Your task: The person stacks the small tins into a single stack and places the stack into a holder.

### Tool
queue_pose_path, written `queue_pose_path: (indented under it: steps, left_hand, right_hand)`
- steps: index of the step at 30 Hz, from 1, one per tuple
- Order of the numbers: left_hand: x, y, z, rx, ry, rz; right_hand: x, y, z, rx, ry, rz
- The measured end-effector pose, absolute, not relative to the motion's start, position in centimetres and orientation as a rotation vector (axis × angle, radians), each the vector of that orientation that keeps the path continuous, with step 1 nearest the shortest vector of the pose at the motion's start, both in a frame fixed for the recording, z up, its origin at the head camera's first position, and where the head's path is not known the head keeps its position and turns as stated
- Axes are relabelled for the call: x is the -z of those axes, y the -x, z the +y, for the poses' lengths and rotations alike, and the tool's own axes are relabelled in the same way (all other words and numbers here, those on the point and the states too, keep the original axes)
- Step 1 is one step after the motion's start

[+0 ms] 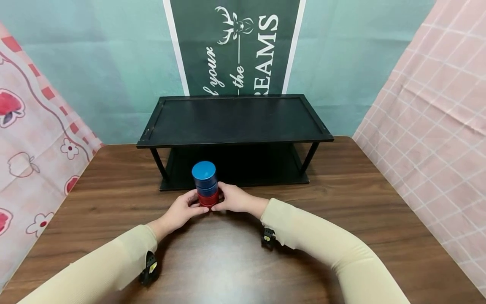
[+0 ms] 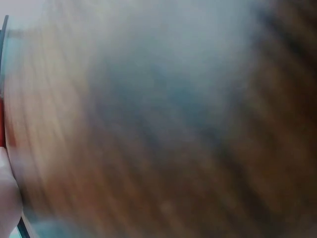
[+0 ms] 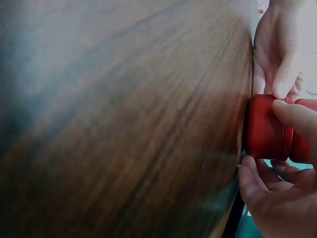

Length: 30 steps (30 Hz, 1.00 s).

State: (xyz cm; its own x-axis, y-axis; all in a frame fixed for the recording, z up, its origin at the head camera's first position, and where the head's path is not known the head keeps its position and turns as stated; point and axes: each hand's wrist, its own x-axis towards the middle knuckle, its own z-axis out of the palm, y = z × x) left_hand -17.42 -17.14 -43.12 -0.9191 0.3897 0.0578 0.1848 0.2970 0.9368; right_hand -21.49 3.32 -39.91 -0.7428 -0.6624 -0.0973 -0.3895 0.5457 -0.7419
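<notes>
Two round canisters stand stacked on the wooden table, just in front of a black two-tier shelf (image 1: 235,120). On top is the blue canister (image 1: 205,176), with a flat, shiny lid and ringed sides. The red canister (image 1: 208,199) is the lower one. My left hand (image 1: 181,214) holds the red canister from the left, its thumb at the front near the base. From the other side my right hand (image 1: 236,198) grips it between thumb and fingers. The right wrist view shows the red canister (image 3: 265,126) close up, its base at the tabletop, between both hands.
The shelf's lower board (image 1: 243,169) lies right behind the stack, between two slanted legs. Brown wooden table (image 1: 341,236) spreads around. A teal cloth hangs behind, a fruit-patterned cloth (image 1: 38,169) at left and a pink checked one (image 1: 429,147) at right.
</notes>
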Motion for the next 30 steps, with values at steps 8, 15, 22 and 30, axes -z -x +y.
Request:
queue_pose_path:
  steps: [8,15,22,30]
  left_hand:
    - [43.2,17.2,-17.4,-1.687,-0.561,2.346]
    - [42.7,17.5,-16.8,-1.683,-0.597,2.351]
    - [42.1,17.4,-16.4,-1.682,-0.607,2.349]
    - [42.0,17.6,-15.7,-1.686,-0.638,2.322]
  right_hand:
    - [40.0,20.9,3.2,1.013,0.844,2.453]
    - [39.8,20.8,3.8,1.028,0.847,2.469]
    - [39.7,20.8,4.5,1.046,0.861,2.466]
    - [39.9,20.6,5.3,1.057,0.860,2.485]
